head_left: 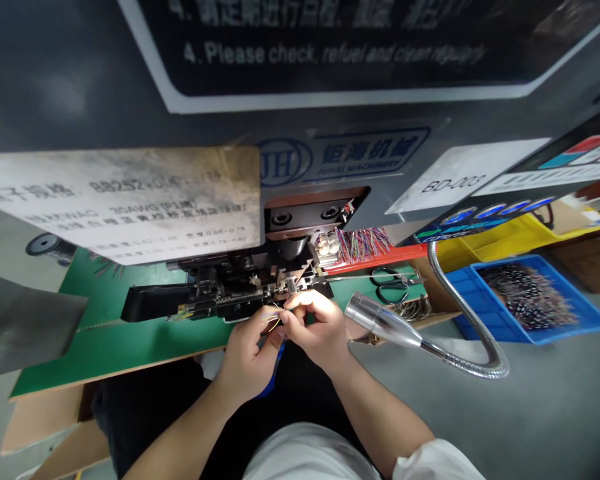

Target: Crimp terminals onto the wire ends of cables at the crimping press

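Note:
Thin wires (274,325), a yellow one clearest among them, stick out between my two hands just in front of the machine. My left hand (253,350) is closed, its fingertips pinching the wires. Close against it, my right hand (317,327) also pinches, thumb and forefinger pressed together at the wire ends. Right behind my fingers sits the metal working head (287,283) of the crimping machine (220,127). The far ends of the wires are hidden by my hands.
A flexible lamp (380,320) reaches in beside my right hand. Black-handled scissors (393,287) lie on the green table (145,360). Multicoloured wires (365,245) sit behind a red strip. At the right, a blue bin (590,323) holds many wire pieces. A spool (45,245) stands left.

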Motion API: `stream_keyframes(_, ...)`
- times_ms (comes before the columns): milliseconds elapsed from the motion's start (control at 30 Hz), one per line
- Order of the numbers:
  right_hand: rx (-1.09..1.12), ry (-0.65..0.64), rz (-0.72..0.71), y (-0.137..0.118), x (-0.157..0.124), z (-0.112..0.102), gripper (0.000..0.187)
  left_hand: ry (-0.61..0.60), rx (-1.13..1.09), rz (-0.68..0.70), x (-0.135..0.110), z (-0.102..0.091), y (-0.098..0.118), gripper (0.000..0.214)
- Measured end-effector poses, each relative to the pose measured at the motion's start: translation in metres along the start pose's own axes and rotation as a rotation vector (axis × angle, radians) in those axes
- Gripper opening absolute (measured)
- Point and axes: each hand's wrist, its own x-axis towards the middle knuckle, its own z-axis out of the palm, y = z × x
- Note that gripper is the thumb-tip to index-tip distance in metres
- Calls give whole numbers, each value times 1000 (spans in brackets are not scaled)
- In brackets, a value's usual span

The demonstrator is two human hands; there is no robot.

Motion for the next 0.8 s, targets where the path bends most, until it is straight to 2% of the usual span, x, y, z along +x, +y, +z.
stream_keyframes(167,-20,1,-22,2,1,-1,5,8,11,5,0,0,1,19)
stream_keyframes(367,-19,-52,18,3,1,-2,10,23,27,13,0,1,-1,19)
stream_keyframes(633,-38,36,-12,1,3,4,5,73,39,14,3,4,-1,21)
stream_keyframes(800,-32,57,-8,2,1,5,7,54,46,15,3,3,-1,21)
